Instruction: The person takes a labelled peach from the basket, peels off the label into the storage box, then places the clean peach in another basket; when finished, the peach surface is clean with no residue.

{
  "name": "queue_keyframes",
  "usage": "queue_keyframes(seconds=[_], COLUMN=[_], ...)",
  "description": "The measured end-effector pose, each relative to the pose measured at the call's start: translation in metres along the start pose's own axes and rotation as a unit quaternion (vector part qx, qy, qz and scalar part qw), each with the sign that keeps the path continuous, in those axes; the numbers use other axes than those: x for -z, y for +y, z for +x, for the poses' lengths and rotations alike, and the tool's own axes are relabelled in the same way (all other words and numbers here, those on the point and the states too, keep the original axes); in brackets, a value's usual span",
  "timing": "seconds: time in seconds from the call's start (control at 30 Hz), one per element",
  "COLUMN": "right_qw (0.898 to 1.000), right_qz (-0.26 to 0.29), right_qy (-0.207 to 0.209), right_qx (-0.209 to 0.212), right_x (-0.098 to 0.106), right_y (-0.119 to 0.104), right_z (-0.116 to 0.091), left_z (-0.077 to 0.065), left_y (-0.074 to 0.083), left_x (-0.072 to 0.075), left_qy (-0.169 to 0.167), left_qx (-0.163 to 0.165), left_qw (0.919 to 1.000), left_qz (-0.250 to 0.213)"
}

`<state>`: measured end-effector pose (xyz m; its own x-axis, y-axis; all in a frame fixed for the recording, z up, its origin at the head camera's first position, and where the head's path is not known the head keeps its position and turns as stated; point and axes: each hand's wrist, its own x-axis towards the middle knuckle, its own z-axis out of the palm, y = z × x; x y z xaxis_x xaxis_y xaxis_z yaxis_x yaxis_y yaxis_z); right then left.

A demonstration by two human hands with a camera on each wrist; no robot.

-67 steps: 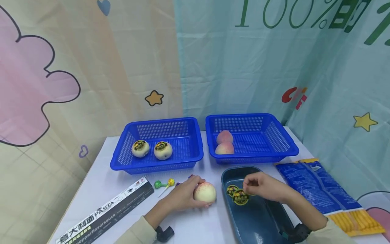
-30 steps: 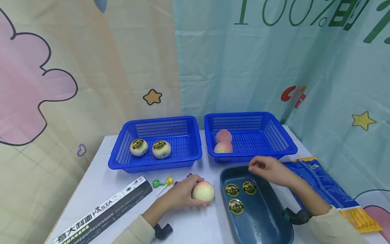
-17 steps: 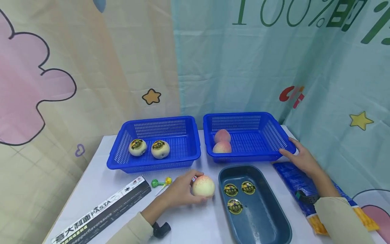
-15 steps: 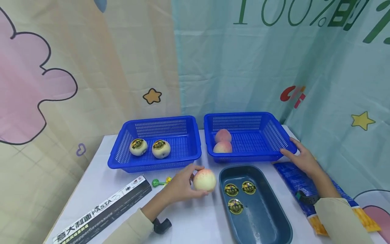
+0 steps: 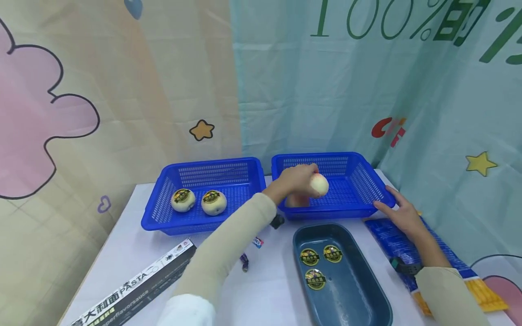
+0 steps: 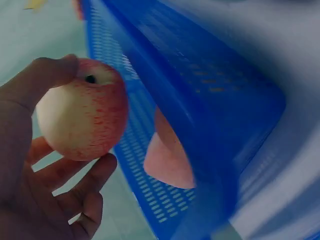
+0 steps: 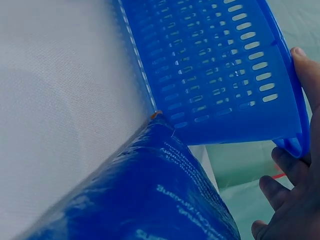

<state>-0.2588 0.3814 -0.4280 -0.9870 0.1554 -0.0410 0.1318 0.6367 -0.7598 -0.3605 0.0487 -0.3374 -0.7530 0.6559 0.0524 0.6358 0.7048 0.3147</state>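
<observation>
My left hand (image 5: pixel 299 180) holds a pale peach (image 5: pixel 320 184) with a red blush over the right blue basket (image 5: pixel 330 213). In the left wrist view the thumb lies by the peach's dark stem hollow and the fingers support it from below. Inside that basket a pink peach (image 6: pixel 170 162) shows past the rim; the head view has it mostly behind the left hand. My right hand (image 5: pixel 408 215) grips the basket's front right corner, thumb and fingers on either side of the rim (image 7: pixel 295 95).
The left blue basket (image 5: pixel 204 226) holds two pale peaches (image 5: pixel 214 202) with black-gold stickers. In front stands a dark teal tray (image 5: pixel 350 290) with several similar stickers (image 5: pixel 316 279). A blue-yellow bag (image 5: pixel 395 240) lies right, a pasta box (image 5: pixel 138 285) left, wrapped candy (image 5: pixel 244 261) between.
The left hand has carried the peach from the table beside the tray up and over the right basket. The right hand moved from above the tray to that basket's corner and stayed there.
</observation>
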Motion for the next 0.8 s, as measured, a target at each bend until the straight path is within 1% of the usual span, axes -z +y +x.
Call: queue_keyframes(seconds=[0.07,0.1,0.17,0.23,0.3,0.43,0.47,0.53,0.57,0.6,0.67,0.73,0.8], right_qw=[1.000,1.000,1.000,1.000,1.000,1.000,1.000,1.000,1.000,1.000,1.000,1.000,0.999], right_qz=[0.000,-0.002,-0.004,-0.008,-0.010,-0.005,-0.003,-0.001,-0.001,-0.001,-0.005,-0.007,-0.024], right_qy=[0.000,0.000,-0.001,0.001,0.003,0.001,0.000,0.000,0.000,-0.002,-0.006,-0.018,-0.029], right_qx=[-0.003,-0.007,-0.011,-0.016,-0.019,-0.011,-0.008,-0.006,-0.006,-0.008,-0.014,-0.018,-0.014], right_x=[-0.001,-0.001,-0.002,-0.001,0.001,0.000,0.001,0.001,0.001,0.000,0.001,0.003,0.007], right_y=[0.000,0.001,0.001,0.002,0.002,-0.001,-0.001,-0.001,0.000,0.000,0.001,0.001,-0.001], right_z=[0.000,0.000,0.001,0.002,0.002,0.005,0.006,0.006,0.006,0.006,0.005,0.004,0.002], left_z=[0.015,0.019,0.024,0.027,0.030,0.030,0.030,0.027,0.024,0.020,0.005,-0.019,-0.052], left_y=[0.008,0.011,0.017,0.022,0.025,0.024,0.023,0.021,0.019,0.016,0.010,-0.002,-0.018], left_x=[-0.007,-0.011,-0.018,-0.024,-0.029,-0.034,-0.035,-0.033,-0.032,-0.029,-0.020,-0.006,0.009], left_qy=[-0.033,-0.045,-0.064,-0.076,-0.089,-0.114,-0.119,-0.126,-0.127,-0.123,-0.108,-0.084,-0.054], left_qx=[0.022,0.033,0.053,0.061,0.051,0.018,0.014,0.017,0.017,0.016,0.003,-0.028,-0.051], left_qw=[0.9988,0.9980,0.9963,0.9951,0.9945,0.9903,0.9888,0.9867,0.9864,0.9879,0.9918,0.9956,0.9972], left_qz=[0.027,0.028,0.021,0.015,0.026,0.078,0.090,0.101,0.102,0.092,0.068,0.031,-0.005])
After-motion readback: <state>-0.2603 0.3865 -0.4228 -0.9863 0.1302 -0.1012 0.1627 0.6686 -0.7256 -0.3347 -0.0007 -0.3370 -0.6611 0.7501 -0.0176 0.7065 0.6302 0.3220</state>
